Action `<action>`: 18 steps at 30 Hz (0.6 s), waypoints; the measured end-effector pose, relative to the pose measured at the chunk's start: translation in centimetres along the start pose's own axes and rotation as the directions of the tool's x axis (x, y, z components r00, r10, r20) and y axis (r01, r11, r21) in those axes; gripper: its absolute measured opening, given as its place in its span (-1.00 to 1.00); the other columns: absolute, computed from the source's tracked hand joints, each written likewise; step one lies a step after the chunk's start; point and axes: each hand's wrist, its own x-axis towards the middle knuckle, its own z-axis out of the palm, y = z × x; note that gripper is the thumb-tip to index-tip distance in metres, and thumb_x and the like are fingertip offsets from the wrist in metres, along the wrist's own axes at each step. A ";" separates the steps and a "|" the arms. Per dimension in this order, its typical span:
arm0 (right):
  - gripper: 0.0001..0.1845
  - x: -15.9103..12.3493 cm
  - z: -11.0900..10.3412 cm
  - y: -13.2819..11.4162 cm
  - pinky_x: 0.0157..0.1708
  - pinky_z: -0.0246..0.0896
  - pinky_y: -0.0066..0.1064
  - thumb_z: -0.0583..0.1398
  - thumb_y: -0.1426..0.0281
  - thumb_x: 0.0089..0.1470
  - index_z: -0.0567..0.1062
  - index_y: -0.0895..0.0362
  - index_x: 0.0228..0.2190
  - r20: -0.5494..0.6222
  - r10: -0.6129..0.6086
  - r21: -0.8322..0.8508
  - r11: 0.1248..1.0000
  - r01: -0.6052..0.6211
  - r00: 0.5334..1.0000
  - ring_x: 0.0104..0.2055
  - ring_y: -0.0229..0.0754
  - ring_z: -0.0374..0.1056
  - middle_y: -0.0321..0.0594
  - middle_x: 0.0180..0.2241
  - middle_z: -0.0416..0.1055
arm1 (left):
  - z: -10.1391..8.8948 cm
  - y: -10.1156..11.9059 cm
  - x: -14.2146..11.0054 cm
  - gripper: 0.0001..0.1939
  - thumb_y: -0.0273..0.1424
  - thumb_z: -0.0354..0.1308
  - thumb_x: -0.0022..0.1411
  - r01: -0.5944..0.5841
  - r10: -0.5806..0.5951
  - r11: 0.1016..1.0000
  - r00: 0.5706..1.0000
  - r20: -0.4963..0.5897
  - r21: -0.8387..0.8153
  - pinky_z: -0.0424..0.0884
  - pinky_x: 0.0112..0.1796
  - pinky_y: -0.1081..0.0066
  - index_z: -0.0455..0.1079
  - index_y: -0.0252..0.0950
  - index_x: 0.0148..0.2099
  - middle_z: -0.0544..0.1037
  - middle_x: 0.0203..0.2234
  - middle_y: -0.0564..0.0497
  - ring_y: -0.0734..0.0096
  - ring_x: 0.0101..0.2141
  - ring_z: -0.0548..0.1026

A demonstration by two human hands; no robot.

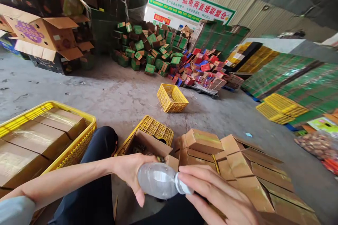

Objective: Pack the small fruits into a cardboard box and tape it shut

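Note:
A clear plastic bottle (158, 181) with a white cap (183, 184) lies tilted on its side between my hands, above my lap. My left hand (130, 172) grips the bottle's base end, with the thumb below it and the other fingers partly hidden behind. At the other end, the fingers of my right hand (213, 190) close around the white cap. Just beyond the bottle is an open cardboard box (155, 144) with small dark items inside, too unclear to name. It rests in a tilted yellow crate (155, 126).
Left of my leg stands a yellow crate (89, 121) packed with taped cartons (39, 135). More taped cartons (248, 168) are piled on my right. A yellow basket (173, 103) sits on the concrete floor ahead. Farther back are heaped green boxes (150, 56) and red boxes (204, 66).

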 end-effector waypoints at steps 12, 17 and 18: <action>-0.72 2.7 2.1 3.2 -0.43 0.55 -0.51 0.27 0.07 0.24 0.64 -0.01 -0.31 0.109 0.387 0.080 0.915 -0.396 0.916 -0.44 -0.17 0.58 -0.28 -0.42 0.63 | -0.1 -0.1 0.2 -0.02 -0.05 0.68 -0.35 0.062 -0.063 0.998 0.987 -0.150 -0.008 0.49 -0.11 0.31 0.45 -0.26 0.12 0.67 -0.07 -0.07 0.03 -0.08 0.63; -0.61 2.1 2.9 4.3 -0.48 0.52 -0.46 0.22 -0.04 0.23 0.61 -0.03 -0.18 0.038 0.488 0.120 0.864 -0.489 0.872 -0.48 -0.14 0.57 -0.25 -0.41 0.65 | -0.3 0.7 1.1 -0.03 -0.03 0.65 -0.28 0.084 -0.067 0.994 0.976 -0.209 0.072 0.46 -0.07 0.33 0.41 -0.23 0.15 0.66 -0.01 -0.06 0.01 -0.02 0.61; -0.62 2.0 2.9 4.2 -0.47 0.52 -0.46 0.23 -0.03 0.22 0.60 -0.03 -0.15 0.020 0.486 0.112 0.867 -0.485 0.874 -0.46 -0.14 0.57 -0.25 -0.38 0.65 | -0.5 0.8 1.2 -0.03 -0.02 0.65 -0.28 0.088 -0.069 0.992 0.979 -0.194 0.093 0.46 -0.08 0.33 0.41 -0.23 0.16 0.66 -0.02 -0.06 0.01 -0.02 0.62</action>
